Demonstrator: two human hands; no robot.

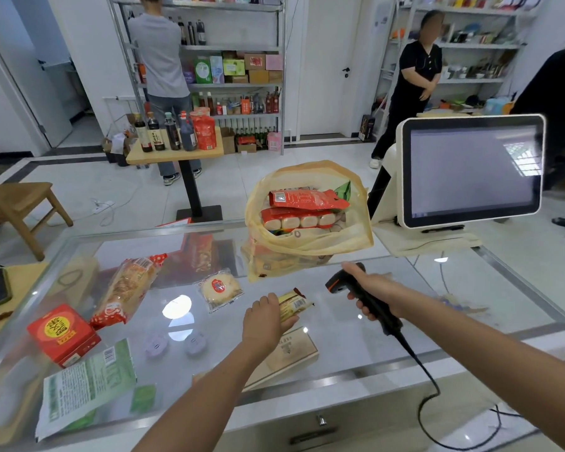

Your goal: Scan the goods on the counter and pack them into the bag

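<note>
head view, inspected from largest item to smallest. glass-topped counter with metal edging (pixel 388 324) lies under both hands. translucent yellow plastic bag (pixel 310 243) stands open just beyond the hands, already holding red packets; it is thin film and judged floppy, so its mouth may sag when loaded.

to the left of the left hand lie unpacked goods: a flat green-and-white printed pouch (pixel 88 383) nearest the body, a red cardboard box (pixel 62 334), a long clear-wrapped bread loaf with red ends (pixel 124 288), and a round pastry in clear wrap (pixel 221 288) just beyond the left hand. pouch and box judged light and stiff enough to lift by an edge; loaf and pastry judged soft and crushable, best cradled from beneath.

right hand (pixel 377 295) is wrapped around the handle of a black corded barcode scanner (pixel 362 295), its head aimed toward the left hand.

left hand (pixel 265 324) holds a small yellow foil-wrapped snack bar (pixel 294 306), fingers curled over one end, the barcode panel facing up. bar judged light, wrapper slick and crinkly; grip at the ends keeps the code clear.
</note>
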